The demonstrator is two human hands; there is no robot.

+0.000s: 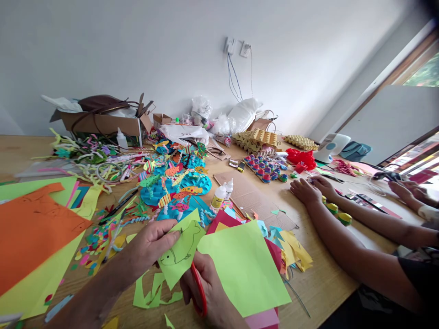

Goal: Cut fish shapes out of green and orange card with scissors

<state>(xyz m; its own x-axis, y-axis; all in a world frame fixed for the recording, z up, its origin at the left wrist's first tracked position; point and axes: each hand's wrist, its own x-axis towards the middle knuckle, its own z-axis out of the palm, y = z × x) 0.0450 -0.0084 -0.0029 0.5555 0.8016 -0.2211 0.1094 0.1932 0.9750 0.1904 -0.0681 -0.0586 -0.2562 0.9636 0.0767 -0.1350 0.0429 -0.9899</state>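
Pinched between the thumb and fingers of my left hand is a piece of light green paper with a fish drawn on it in dark line. My right hand grips red-handled scissors just below that paper; the blades are hidden behind it. Light green paper scraps lie on the table under my hands. Right beside my right hand, a larger light green sheet rests on red and pink sheets.
Paper fish on blue shapes and glue bottles stand ahead. Orange paper lies left. At right, a co-worker's hands are over the table near small green-and-yellow pieces. Another person's hands show farther right. Boxes line the wall.
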